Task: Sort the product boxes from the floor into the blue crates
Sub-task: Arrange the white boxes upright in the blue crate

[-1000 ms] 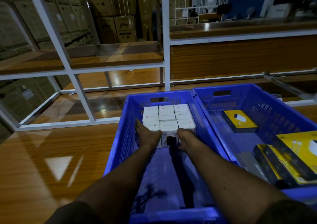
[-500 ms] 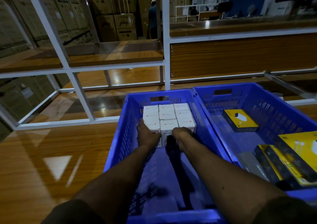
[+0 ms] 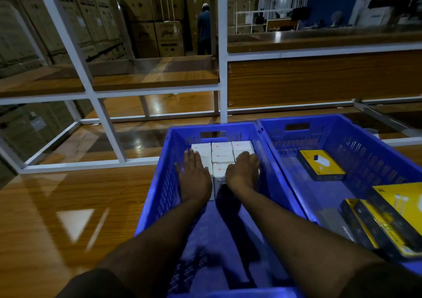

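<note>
Two blue crates stand side by side on the wooden floor. The left crate holds a block of several white product boxes at its far end. My left hand lies flat on the left boxes, fingers straight. My right hand rests on top of the right boxes, fingers bent over them. The right crate holds a yellow and black box and more yellow boxes at its near end.
A white metal rack with wooden shelves stands just behind the crates. Stacked cardboard cartons and a person are far behind it. Glossy wooden floor extends to the left.
Both hands have moved up from the front face of the white box block onto its top. The left hand's fingers are now spread flat across the boxes.
</note>
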Demonstrator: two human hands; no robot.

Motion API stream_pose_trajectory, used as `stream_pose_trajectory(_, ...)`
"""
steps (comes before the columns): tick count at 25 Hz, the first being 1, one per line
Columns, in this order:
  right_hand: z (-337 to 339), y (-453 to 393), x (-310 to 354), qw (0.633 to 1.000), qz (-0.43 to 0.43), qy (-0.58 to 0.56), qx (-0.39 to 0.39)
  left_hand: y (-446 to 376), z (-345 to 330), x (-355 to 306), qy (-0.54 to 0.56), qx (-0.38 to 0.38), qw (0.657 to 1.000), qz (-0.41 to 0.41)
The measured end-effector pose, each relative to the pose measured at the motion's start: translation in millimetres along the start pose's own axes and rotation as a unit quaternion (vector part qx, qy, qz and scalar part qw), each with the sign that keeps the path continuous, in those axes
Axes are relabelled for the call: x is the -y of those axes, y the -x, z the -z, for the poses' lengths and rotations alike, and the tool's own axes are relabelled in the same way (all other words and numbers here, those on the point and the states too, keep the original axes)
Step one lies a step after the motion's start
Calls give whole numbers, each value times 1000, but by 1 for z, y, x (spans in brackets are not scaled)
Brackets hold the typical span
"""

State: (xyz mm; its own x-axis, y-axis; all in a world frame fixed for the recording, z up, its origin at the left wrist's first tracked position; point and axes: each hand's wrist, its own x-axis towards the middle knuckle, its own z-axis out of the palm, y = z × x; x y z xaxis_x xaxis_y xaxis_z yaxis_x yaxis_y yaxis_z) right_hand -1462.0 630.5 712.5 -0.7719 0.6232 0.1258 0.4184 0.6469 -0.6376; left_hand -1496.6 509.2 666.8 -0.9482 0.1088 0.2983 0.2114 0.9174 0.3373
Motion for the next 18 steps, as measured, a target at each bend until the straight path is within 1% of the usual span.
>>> stream_pose_trajectory(1,-5,-2,-4,996,72,53,-11,-5,0,-1,-37,14,998,-42)
stream_pose_trajectory(2,-9,-4,-8,988,126,92,-2,-9,1,-2,-55,32,995,-72)
stream_pose_trajectory(3,-16,-8,-13,979,160,124,24,-15,1,-2,-66,53,992,-92)
stream_pose_trajectory(4,-23,-13,-18,971,175,153,58,-21,-1,0,-76,73,989,-108)
stream_pose_trajectory(6,-31,-23,-25,956,181,203,114,-32,-5,5,-106,106,978,-143)
stream_pose_trajectory(7,-34,-27,-27,949,188,220,128,-37,-6,6,-112,121,973,-161)
stream_pose_trajectory(11,-39,-39,-22,938,209,242,133,-53,-6,-1,-104,167,961,-195)
stream_pose_trajectory(14,-40,-51,-20,929,215,257,155,-55,-6,-5,-108,165,961,-195)
stream_pose_trajectory(18,-44,-55,-20,926,216,264,160,-53,-12,-2,-116,143,962,-201)
